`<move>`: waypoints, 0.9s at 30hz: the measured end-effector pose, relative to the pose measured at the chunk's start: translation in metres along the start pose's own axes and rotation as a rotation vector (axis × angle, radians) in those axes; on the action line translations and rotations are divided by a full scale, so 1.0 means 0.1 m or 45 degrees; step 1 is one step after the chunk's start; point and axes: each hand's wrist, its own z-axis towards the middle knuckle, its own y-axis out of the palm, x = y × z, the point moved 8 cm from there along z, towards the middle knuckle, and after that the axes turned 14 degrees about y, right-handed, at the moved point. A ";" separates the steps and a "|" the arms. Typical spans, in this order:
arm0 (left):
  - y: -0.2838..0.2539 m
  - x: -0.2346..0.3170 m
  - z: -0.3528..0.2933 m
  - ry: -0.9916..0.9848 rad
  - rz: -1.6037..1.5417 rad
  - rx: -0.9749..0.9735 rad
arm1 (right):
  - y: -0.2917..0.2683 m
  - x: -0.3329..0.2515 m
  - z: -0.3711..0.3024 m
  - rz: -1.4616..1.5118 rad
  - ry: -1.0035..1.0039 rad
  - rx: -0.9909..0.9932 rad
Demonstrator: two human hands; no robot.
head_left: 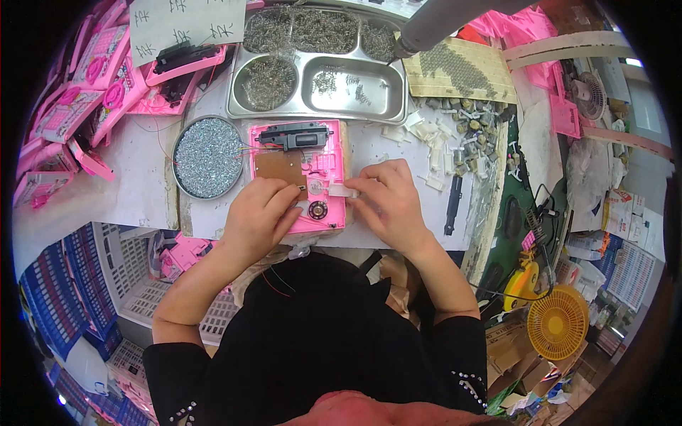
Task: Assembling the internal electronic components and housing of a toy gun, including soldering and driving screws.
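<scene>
One whitish piece (pixel 341 191) sits pinched in the right hand (pixel 387 197) over pink casing (pixel 335 217); left hand (pixel 261 211), grip unclear

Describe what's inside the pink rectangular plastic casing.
The casing holds a long black plastic part, a brown board and a round black part; the board hides what's beneath.

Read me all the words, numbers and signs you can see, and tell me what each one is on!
White paper sheet, top left: big dark handwritten characters; I don't copy out writing.
White box, far right: reddish print, too small to read.
Cardboard, lower right: dark print, too blurred to read.
Pink case between the left hand and right hand: no words I can make out.
</scene>
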 end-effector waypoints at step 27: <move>0.08 -0.08 -0.04 0.044 -0.065 -0.055 | 0.27 0.19 0.16 0.309 -0.163 -0.139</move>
